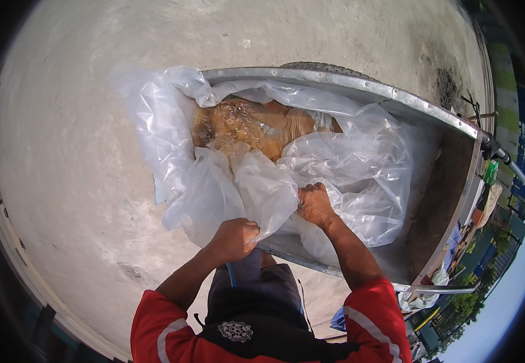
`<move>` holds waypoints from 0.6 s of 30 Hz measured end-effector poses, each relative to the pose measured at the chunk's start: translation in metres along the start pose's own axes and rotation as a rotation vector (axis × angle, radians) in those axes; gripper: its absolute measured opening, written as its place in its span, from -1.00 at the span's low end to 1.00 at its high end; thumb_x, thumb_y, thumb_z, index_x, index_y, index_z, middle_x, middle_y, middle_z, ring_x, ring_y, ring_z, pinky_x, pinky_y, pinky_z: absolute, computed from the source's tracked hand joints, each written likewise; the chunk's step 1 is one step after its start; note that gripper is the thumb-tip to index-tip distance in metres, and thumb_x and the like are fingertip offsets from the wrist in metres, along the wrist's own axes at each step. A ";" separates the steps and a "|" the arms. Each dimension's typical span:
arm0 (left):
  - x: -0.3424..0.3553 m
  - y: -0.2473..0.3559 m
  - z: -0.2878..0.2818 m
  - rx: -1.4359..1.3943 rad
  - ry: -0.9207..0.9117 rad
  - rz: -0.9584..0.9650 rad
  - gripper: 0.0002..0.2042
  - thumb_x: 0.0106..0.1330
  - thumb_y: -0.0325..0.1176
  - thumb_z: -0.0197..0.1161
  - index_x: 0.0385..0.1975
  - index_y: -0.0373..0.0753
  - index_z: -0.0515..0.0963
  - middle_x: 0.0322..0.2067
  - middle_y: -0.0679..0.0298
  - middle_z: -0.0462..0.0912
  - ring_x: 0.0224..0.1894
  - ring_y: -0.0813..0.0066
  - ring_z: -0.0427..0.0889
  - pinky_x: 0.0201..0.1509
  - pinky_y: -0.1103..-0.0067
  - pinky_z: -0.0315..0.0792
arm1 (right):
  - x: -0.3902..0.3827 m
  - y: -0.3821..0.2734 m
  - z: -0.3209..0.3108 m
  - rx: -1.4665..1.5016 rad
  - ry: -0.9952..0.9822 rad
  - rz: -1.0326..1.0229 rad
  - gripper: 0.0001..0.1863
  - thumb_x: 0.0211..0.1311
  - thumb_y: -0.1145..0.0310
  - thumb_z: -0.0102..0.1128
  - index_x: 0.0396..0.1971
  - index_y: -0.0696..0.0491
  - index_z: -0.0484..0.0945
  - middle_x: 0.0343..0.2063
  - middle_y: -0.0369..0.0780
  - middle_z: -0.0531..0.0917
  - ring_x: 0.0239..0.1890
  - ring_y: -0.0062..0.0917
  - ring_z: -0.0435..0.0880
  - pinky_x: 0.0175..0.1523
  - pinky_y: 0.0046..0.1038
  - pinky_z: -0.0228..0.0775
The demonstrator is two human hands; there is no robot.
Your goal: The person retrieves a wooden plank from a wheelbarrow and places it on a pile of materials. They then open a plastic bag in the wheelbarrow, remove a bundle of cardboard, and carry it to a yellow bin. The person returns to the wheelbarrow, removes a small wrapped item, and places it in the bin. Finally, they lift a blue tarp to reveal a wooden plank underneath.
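Note:
A large sheet of clear plastic (359,154) lies bunched inside a metal cart (431,206) and spills over its left end and near side. My left hand (233,241) is closed on the near edge of the plastic, just outside the cart's near rim. Further right, my right hand (315,204) grips another fold of the same sheet, over the cart. Between both hands the plastic is gathered and pulled up. Beyond them, a brown bundle (244,124) wrapped in shiny film and tape lies partly covered by the sheet; its contents cannot be made out.
A metal rim (335,80) edges the cart, with a dark tyre (329,68) showing past its far side. Handlebar-like metal tubing (504,156) stands at the right end. Concrete floor (81,157) surrounds the cart. Assorted items and a fence lie beyond at right.

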State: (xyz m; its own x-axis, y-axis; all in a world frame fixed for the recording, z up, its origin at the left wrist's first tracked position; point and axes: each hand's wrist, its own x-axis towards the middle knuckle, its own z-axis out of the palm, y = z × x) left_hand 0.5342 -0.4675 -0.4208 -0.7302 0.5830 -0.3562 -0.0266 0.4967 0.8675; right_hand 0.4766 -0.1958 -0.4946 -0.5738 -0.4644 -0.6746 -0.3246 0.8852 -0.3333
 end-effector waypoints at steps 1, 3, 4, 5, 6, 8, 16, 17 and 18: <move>-0.004 0.007 -0.006 -0.001 0.000 0.006 -0.85 0.00 -0.40 0.22 -0.42 -0.26 0.54 -0.39 0.20 0.57 -0.26 0.13 0.55 -0.17 0.34 0.47 | -0.012 -0.003 -0.002 0.034 0.053 -0.037 -0.69 -0.15 0.29 0.32 -0.34 0.05 0.54 -0.43 -0.22 0.62 -0.18 -0.36 0.57 0.10 -0.20 0.20; -0.014 0.021 -0.019 0.018 0.007 0.025 -0.86 -0.01 -0.41 0.21 -0.43 -0.26 0.54 -0.39 0.22 0.57 -0.29 0.15 0.54 -0.19 0.34 0.47 | -0.043 -0.006 -0.014 0.109 0.160 -0.110 -0.78 -0.20 0.33 0.34 -0.52 0.04 0.51 -0.50 -0.22 0.59 -0.26 -0.33 0.57 0.04 -0.27 0.22; -0.020 0.030 -0.027 0.025 0.004 0.036 -0.86 -0.02 -0.41 0.20 -0.43 -0.26 0.54 -0.40 0.23 0.56 -0.30 0.15 0.54 -0.21 0.34 0.47 | -0.059 -0.009 -0.025 0.133 0.156 -0.116 -0.78 -0.22 0.35 0.34 -0.52 0.04 0.51 -0.50 -0.21 0.58 -0.27 -0.32 0.57 0.04 -0.28 0.22; -0.026 0.039 -0.036 0.029 0.010 0.053 -0.85 -0.03 -0.42 0.21 -0.44 -0.26 0.54 -0.41 0.24 0.56 -0.32 0.17 0.54 -0.23 0.35 0.46 | -0.076 -0.012 -0.039 0.158 0.152 -0.123 -0.78 -0.24 0.38 0.34 -0.52 0.04 0.51 -0.51 -0.21 0.57 -0.28 -0.31 0.57 0.05 -0.29 0.23; -0.033 0.050 -0.048 0.034 0.011 0.074 -0.85 -0.05 -0.43 0.21 -0.44 -0.26 0.54 -0.42 0.24 0.56 -0.33 0.18 0.53 -0.24 0.36 0.46 | -0.093 -0.019 -0.054 0.186 0.152 -0.125 -0.77 -0.26 0.40 0.34 -0.51 0.03 0.50 -0.52 -0.20 0.57 -0.29 -0.30 0.56 0.05 -0.30 0.23; -0.044 0.066 -0.073 0.038 0.031 0.124 -0.83 -0.10 -0.45 0.23 -0.44 -0.26 0.55 -0.44 0.26 0.54 -0.36 0.21 0.52 -0.28 0.38 0.44 | -0.119 -0.037 -0.077 0.272 0.215 -0.149 -0.78 -0.27 0.45 0.34 -0.54 0.03 0.49 -0.54 -0.19 0.55 -0.32 -0.29 0.55 0.04 -0.31 0.25; -0.022 0.140 -0.208 0.270 0.388 0.432 -0.69 -0.27 -0.59 0.29 -0.40 -0.31 0.61 -0.58 0.22 0.51 -0.49 0.24 0.48 -0.43 0.44 0.38 | -0.199 -0.088 -0.192 0.616 0.618 -0.072 -0.85 -0.11 0.50 0.29 -0.46 0.13 0.56 -0.53 -0.14 0.60 -0.42 -0.27 0.58 -0.18 -0.38 0.35; -0.014 0.158 -0.214 0.311 0.466 0.505 -0.70 -0.28 -0.61 0.32 -0.41 -0.32 0.61 -0.59 0.20 0.52 -0.52 0.24 0.47 -0.45 0.47 0.35 | -0.213 -0.091 -0.200 0.652 0.686 -0.017 -0.87 -0.05 0.47 0.30 -0.46 0.16 0.57 -0.56 -0.16 0.60 -0.48 -0.36 0.58 -0.25 -0.43 0.37; 0.000 0.167 -0.224 0.288 0.485 0.613 -0.71 -0.23 -0.60 0.33 -0.39 -0.33 0.61 -0.57 0.22 0.54 -0.49 0.26 0.50 -0.43 0.48 0.36 | -0.224 -0.093 -0.208 0.634 0.813 0.031 -0.85 0.00 0.44 0.31 -0.45 0.19 0.57 -0.58 -0.20 0.60 -0.50 -0.48 0.56 -0.32 -0.49 0.35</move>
State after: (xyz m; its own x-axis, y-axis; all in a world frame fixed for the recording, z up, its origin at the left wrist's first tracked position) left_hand 0.3764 -0.5286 -0.1977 -0.7731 0.4950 0.3965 0.5991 0.3648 0.7127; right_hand 0.4788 -0.1798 -0.1755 -0.9868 -0.1109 -0.1176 0.0197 0.6397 -0.7684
